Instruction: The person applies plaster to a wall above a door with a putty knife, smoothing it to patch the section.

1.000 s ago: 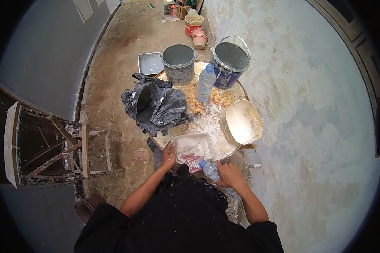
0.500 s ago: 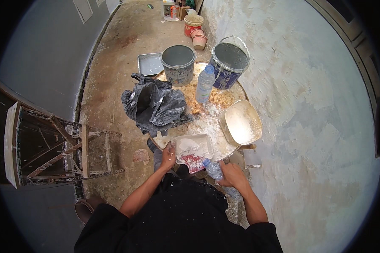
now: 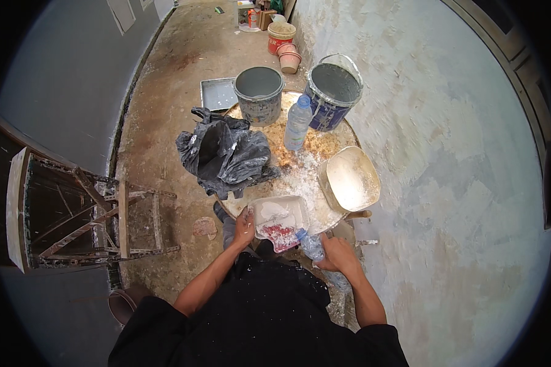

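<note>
My left hand (image 3: 245, 228) is closed on the left side of a shallow plastic tub (image 3: 304, 211), its fingers wrapped over the rim. White powder (image 3: 275, 210) covers much of the tub's inside, and a red patch shows through at its near end. My right hand (image 3: 338, 254) is wrapped around a clear plastic bottle (image 3: 313, 248). The bottle is tilted, with its blue-tinted neck at the tub's near right corner. Part of the bottle is hidden behind my fingers.
On the round, powder-dusted table (image 3: 330, 137) are a crumpled black plastic bag (image 3: 226, 153), a grey bucket (image 3: 258, 104), a dark blue bucket (image 3: 330, 107), an upright water bottle (image 3: 297, 125) and a cream tub (image 3: 352, 180). A wooden stand (image 3: 123, 217) is left; the plastered wall (image 3: 434, 183) is right.
The white powder in the shallow tub shows a new uneven mark near its middle. Both hands keep nearly the same place and the same hold.
</note>
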Action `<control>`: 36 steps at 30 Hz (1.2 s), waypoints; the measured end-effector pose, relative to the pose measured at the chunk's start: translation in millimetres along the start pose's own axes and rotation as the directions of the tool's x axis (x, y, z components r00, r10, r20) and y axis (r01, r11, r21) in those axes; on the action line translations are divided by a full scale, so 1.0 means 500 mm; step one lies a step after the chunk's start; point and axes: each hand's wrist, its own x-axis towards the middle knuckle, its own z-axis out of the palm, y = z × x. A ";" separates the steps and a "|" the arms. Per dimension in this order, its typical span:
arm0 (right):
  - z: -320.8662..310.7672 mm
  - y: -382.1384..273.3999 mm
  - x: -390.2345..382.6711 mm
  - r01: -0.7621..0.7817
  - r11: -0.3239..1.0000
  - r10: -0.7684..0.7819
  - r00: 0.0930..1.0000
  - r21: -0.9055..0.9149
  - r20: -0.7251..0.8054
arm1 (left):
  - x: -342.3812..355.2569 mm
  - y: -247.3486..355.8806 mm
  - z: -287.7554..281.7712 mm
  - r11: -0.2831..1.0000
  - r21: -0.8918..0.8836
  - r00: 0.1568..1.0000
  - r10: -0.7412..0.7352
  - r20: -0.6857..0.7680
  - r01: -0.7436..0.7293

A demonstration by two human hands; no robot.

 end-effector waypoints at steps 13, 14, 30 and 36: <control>-0.056 0.003 0.005 -0.012 0.974 0.087 0.942 0.225 -0.324 | 0.000 -0.013 0.004 1.000 -0.016 1.000 0.022 -0.018 -0.023; -0.065 0.003 0.011 -0.012 0.974 0.087 0.942 0.227 -0.325 | 0.000 -0.013 0.003 1.000 -0.014 1.000 0.024 -0.017 -0.024; -0.109 -0.023 0.218 0.390 0.836 0.253 0.352 0.387 -0.901 | 0.007 -0.005 0.001 0.999 0.052 1.000 0.002 0.007 -0.002; -0.066 -0.008 0.242 0.399 0.805 0.280 0.395 0.439 -0.875 | 0.006 -0.007 0.002 1.000 -0.015 1.000 -0.003 0.004 0.003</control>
